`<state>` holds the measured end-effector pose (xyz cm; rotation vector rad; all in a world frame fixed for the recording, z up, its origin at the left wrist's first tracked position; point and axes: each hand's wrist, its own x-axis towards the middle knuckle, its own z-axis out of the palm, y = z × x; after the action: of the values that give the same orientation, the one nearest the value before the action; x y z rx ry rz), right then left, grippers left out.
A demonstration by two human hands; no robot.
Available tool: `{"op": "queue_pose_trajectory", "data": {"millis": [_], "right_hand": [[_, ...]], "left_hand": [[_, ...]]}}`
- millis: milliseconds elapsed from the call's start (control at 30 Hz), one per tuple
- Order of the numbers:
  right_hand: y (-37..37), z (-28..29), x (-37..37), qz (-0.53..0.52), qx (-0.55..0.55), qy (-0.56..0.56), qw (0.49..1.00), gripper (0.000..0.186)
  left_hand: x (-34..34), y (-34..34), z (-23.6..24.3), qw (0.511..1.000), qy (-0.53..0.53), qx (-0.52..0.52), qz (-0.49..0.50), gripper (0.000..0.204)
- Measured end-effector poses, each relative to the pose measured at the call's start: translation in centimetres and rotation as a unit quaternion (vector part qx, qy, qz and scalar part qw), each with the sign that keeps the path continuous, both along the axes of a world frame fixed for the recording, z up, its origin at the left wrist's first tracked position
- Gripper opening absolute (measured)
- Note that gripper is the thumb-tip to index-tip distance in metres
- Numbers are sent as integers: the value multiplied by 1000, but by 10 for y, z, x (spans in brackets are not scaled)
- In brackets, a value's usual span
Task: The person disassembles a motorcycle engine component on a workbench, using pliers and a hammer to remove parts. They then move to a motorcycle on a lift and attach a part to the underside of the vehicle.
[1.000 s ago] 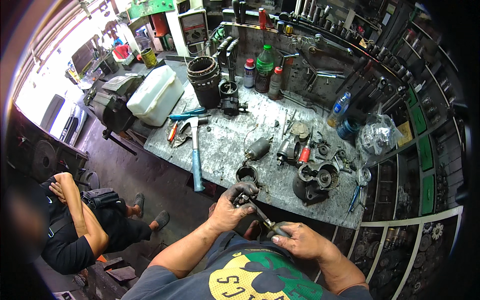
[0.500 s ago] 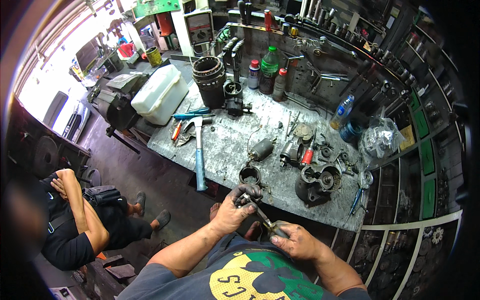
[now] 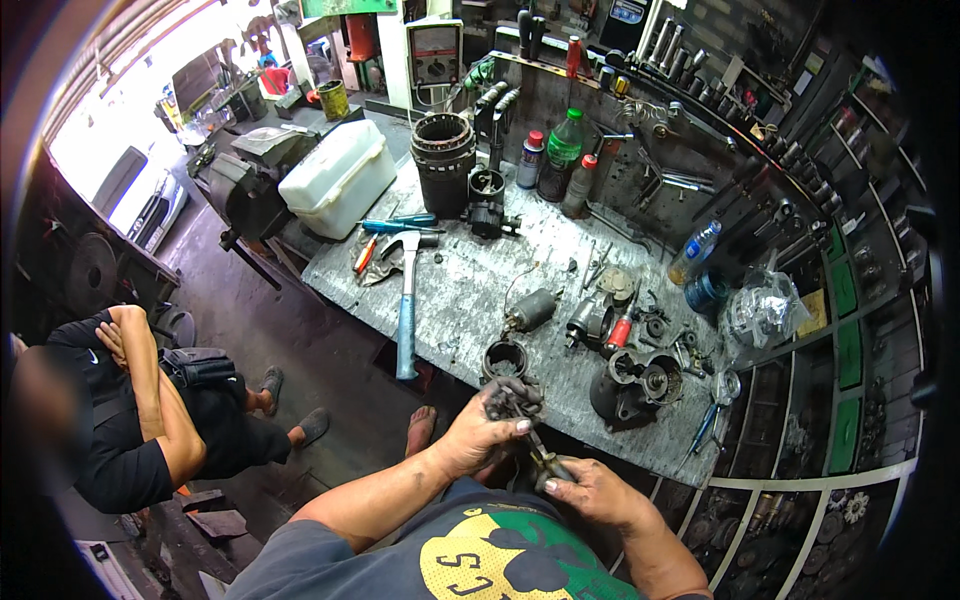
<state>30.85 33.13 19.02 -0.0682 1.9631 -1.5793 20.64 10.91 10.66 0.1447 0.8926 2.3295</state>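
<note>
Just off the front edge of the bench, both hands are on a greasy metal part with a shaft (image 3: pixel 539 446); I cannot make out its exact kind. My left hand (image 3: pixel 478 428) is closed, its blackened fingers curled round the upper end and hiding it. My right hand (image 3: pixel 597 492) grips the thicker lower end, thumb on top. Past the left fingers stands a short open metal cylinder (image 3: pixel 503 358). Beyond that lies a small motor-like cylinder (image 3: pixel 533 310) with a wire. A dark metal housing (image 3: pixel 628 388) sits to the right, near the bench edge.
A blue-handled hammer (image 3: pixel 407 325) reaches over the front edge of the bench (image 3: pixel 455 290). Screwdrivers, a white plastic box (image 3: pixel 340 180), a dark ribbed cylinder (image 3: pixel 443 170) and bottles stand behind. A seated person (image 3: pixel 130 410) with folded arms is at left. Shelves of parts line the right.
The view has shifted, moving the bench in the picture. My left fingers have curled further over the part's upper end, covering the bright metal seen before. My right hand keeps its grip.
</note>
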Motion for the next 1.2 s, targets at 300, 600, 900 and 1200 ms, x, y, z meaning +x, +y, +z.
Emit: {"op": "queue_pose_trajectory", "data": {"millis": [300, 600, 900, 1200], "right_hand": [[-1, 17, -15, 13, 48, 65, 997, 32], [-8, 24, -15, -17, 26, 35, 999, 28], [-36, 25, -4, -32, 251, 301, 919, 26], [-10, 2, -12, 31, 449, 424, 786, 36]], "left_hand": [[-18, -15, 1, 881, 306, -361, 13, 60], [-12, -18, 8, 830, 407, -377, 56, 58], [-21, -25, 17, 913, 206, -337, -102, 45], [-14, -20, -3, 904, 235, -353, 64, 46]]}}
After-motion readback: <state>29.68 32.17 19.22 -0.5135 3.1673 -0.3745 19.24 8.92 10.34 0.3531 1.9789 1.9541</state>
